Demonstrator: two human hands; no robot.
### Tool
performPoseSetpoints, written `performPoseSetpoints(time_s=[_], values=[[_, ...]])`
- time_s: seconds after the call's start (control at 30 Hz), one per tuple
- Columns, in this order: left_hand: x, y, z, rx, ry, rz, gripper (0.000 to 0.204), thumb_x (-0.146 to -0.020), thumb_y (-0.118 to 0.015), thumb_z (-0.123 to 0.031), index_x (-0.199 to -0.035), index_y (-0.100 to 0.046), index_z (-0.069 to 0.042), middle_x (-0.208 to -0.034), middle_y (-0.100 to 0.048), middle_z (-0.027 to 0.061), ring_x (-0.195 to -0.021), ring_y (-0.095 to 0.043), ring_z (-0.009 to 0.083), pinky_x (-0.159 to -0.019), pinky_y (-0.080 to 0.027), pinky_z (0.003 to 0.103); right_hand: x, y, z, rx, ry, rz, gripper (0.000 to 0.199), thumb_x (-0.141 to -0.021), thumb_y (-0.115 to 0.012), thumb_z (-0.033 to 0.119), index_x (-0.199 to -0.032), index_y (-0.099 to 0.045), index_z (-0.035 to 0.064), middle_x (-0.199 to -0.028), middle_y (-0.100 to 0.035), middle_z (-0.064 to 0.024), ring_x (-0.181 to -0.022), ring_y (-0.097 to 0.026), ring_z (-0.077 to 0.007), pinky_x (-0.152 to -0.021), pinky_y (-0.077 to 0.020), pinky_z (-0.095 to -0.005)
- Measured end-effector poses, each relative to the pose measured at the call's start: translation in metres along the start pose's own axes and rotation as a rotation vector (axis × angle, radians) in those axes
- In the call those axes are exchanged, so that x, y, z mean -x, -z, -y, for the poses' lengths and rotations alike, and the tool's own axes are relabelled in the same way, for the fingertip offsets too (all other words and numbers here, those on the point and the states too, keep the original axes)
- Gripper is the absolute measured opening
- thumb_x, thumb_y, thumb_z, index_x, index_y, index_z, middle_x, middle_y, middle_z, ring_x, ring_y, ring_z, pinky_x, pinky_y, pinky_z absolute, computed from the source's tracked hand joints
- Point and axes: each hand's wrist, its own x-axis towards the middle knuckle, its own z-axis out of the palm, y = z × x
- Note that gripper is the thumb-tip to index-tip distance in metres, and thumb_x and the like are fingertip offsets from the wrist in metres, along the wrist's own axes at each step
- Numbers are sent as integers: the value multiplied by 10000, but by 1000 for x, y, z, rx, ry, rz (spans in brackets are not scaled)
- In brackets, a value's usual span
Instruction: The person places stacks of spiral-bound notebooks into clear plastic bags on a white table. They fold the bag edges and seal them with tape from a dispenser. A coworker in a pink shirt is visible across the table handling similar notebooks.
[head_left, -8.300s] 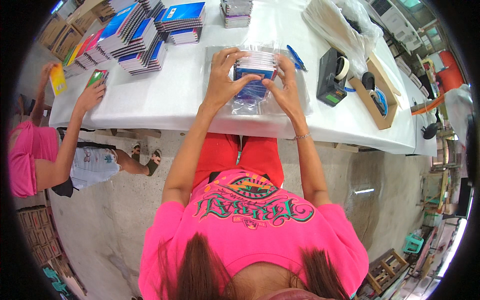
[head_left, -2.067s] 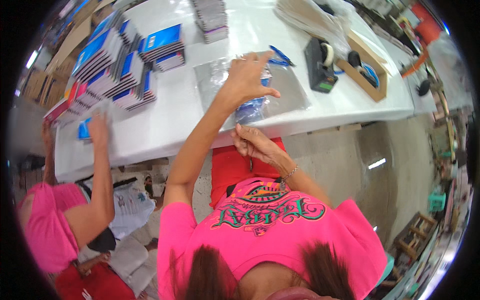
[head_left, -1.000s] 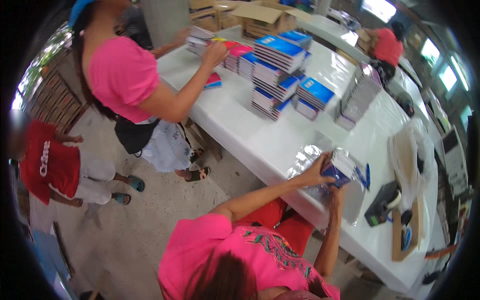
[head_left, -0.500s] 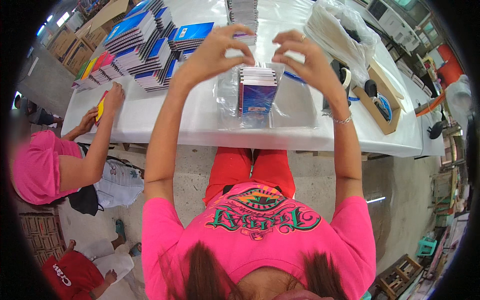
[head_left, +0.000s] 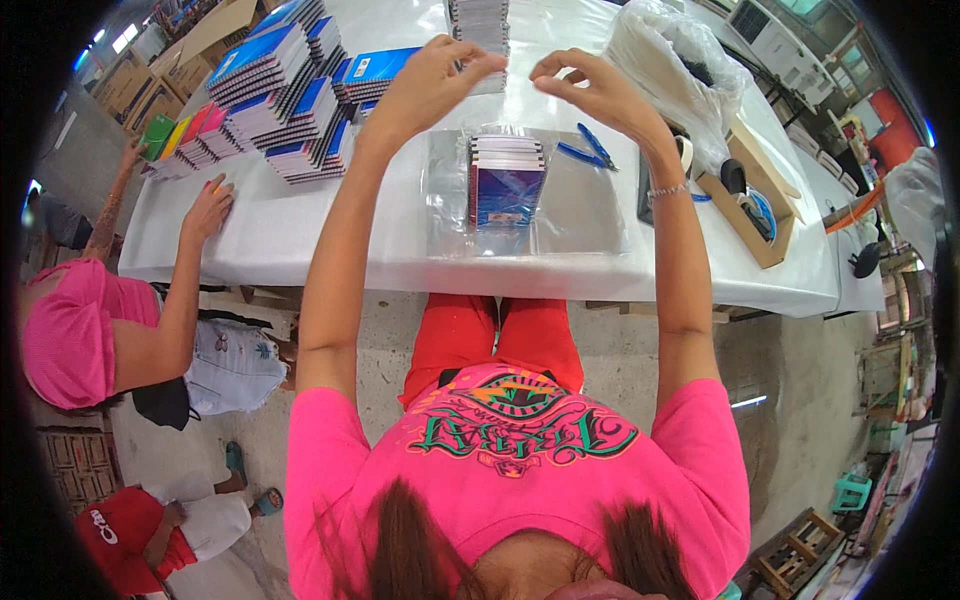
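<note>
The notebook stack (head_left: 510, 195) rests on clear plastic film (head_left: 590, 215) near the counter's (head_left: 330, 245) near edge. The left hand (head_left: 432, 92) and right hand (head_left: 608, 95) are raised toward the far side, fingers curled; grasp cannot be determined. Blue pliers (head_left: 604, 160) lie right.

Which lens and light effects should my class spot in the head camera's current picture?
Head view: fisheye distortion, with black rounding off the corners; head view: glare glints on the clear plastic sheet, and a bright streak lies on the concrete floor; head view: the small notebook stack looks fairly sharp, while rim details are hard to make out.
</note>
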Motion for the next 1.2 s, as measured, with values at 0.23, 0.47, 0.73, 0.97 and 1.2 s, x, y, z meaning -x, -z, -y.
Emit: performPoseSetpoints(time_s=[0.23,0.47,0.73,0.97,1.2], values=[[6,-12,28,114,192,196,445,-773,-696,-75,-1208,-610,-118,-1079,-536,127,-813,-606,170,-689,-550,294,-8,-31,-5,-9,-203,225,202,-818,-667,122,-1007,-676,49,-724,-579,5,-683,-510,-79,-594,-423,-233],[60,-9,40,508,66,-378,408,-809,-739,-88,-1192,-601,-65,-1069,-548,46,-839,-587,126,-727,-518,250,72,-35,-43,-401,-153,-319,430,-851,-696,206,-1234,-563,64,-1110,-593,-40,-904,-553,-130,-769,-488,-276],[101,-103,46,472,14,-403,577,-666,-854,-163,-1181,-607,-82,-1127,-574,56,-1071,-546,195,-941,-467,355,117,-124,-39,-356,-80,-332,700,-753,-793,218,-1369,-470,141,-1404,-431,-112,-1309,-408,-254,-1028,-417,-387],[88,-93,42,119,-129,-298,318,-646,-813,-68,-955,-750,-109,-975,-607,51,-959,-573,209,-848,-469,329,93,-118,-29,-175,-28,-262,473,-753,-772,163,-1206,-639,138,-1384,-442,-162,-1311,-405,-329,-1073,-356,-432],[79,-78,31,135,-136,-186,185,-708,-777,-86,-891,-757,-87,-877,-633,59,-889,-580,211,-774,-474,327,80,-123,-30,-214,-48,-386,253,-764,-741,134,-1011,-724,81,-1289,-525,-188,-1235,-491,-324,-1022,-395,-411]])
